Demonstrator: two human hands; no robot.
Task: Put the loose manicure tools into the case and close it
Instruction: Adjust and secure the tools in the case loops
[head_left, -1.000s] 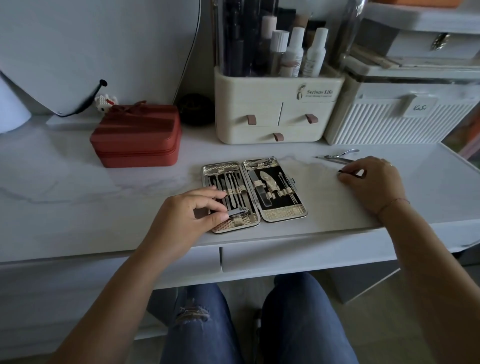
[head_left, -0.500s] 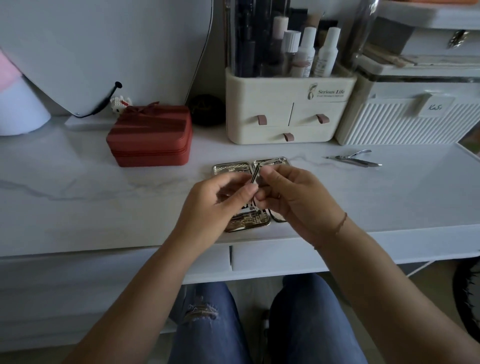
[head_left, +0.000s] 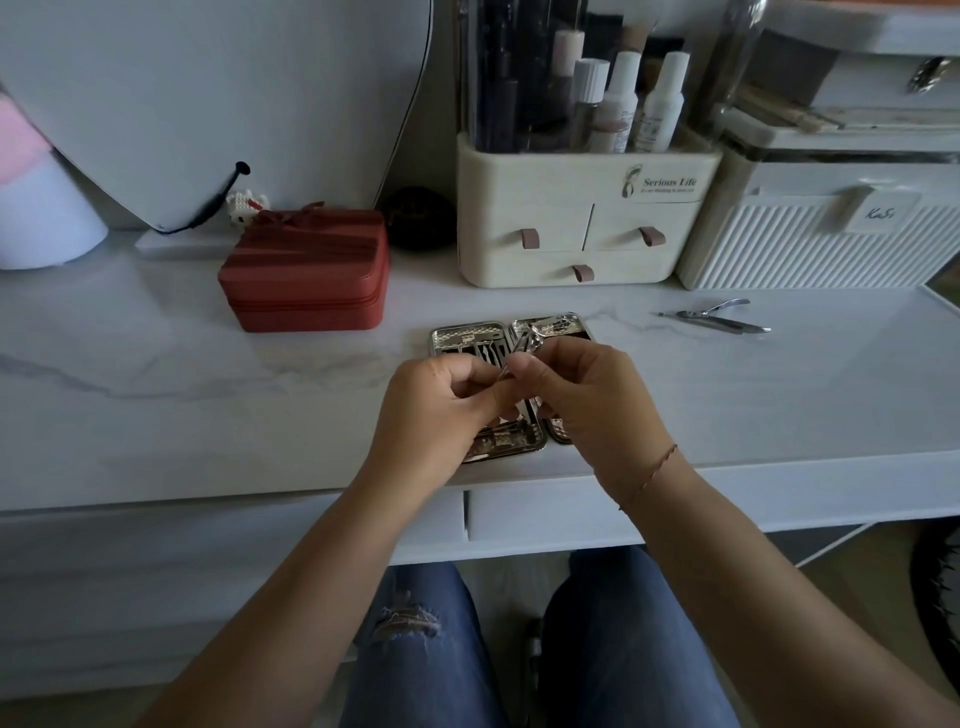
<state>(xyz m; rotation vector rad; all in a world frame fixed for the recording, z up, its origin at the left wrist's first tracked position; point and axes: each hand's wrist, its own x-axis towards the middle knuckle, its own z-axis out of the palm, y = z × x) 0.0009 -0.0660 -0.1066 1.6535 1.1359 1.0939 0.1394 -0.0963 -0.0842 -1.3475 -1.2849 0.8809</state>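
The manicure case (head_left: 470, 336) lies open flat on the white marble desk, both halves lined with metal tools; my hands cover its middle and front. My left hand (head_left: 434, 410) and my right hand (head_left: 584, 400) meet just above the case, both pinching one slim metal tool (head_left: 522, 351) that points up and away from me. Two more loose metal tools (head_left: 714, 317), a nipper and a thin straight piece, lie together on the desk to the right of the case.
A red zipped box (head_left: 311, 273) sits left of the case. Behind stand a cream cosmetics organiser (head_left: 587, 228) with drawers and bottles, and a white ribbed box (head_left: 826, 244). A mirror leans at the back left. The desk's front edge runs just below my wrists.
My right hand left the tools on the right and came over the case with one tool. My left hand rose from the case to grip the same tool. The view shifted slightly.
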